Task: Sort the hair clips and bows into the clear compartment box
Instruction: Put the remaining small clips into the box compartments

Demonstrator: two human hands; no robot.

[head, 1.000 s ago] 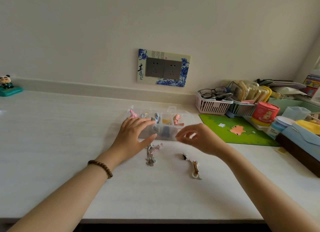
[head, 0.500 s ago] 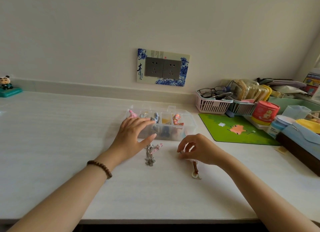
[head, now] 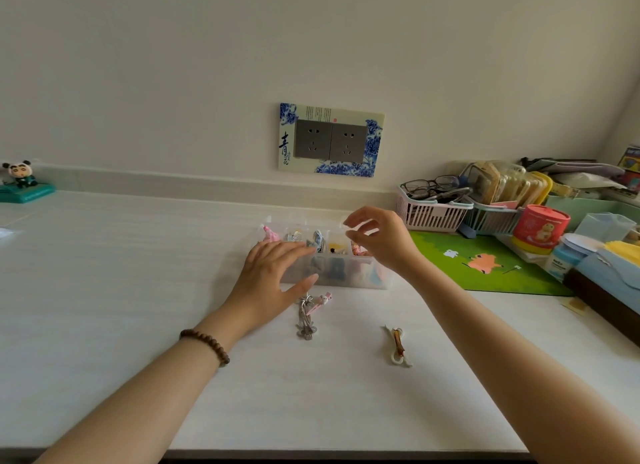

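The clear compartment box [head: 363,281] stands mid-table and holds several clips and bows, among them a pink bow [head: 270,233] at its back left. My left hand [head: 273,276] lies flat on the box's left front, fingers spread and thumb against the front wall. My right hand [head: 381,238] hovers above the back right compartments, thumb and forefinger slightly apart, and I see nothing between them. On the table in front of the box lie a bunch of silver clips [head: 306,321] with a pink clip [head: 324,300], and a brown and white clip [head: 398,346].
A green mat [head: 485,266] lies right of the box. Behind it are a pink basket [head: 433,214] with glasses, a red tub [head: 538,228] and stacked clutter along the right edge. A panda figure [head: 20,179] sits far left. The table's front edge runs below my forearms.
My right hand dropped to the small dark clip beside the brown one, then rose to the box's back right. That dark clip is gone from the table. My left hand stayed still.
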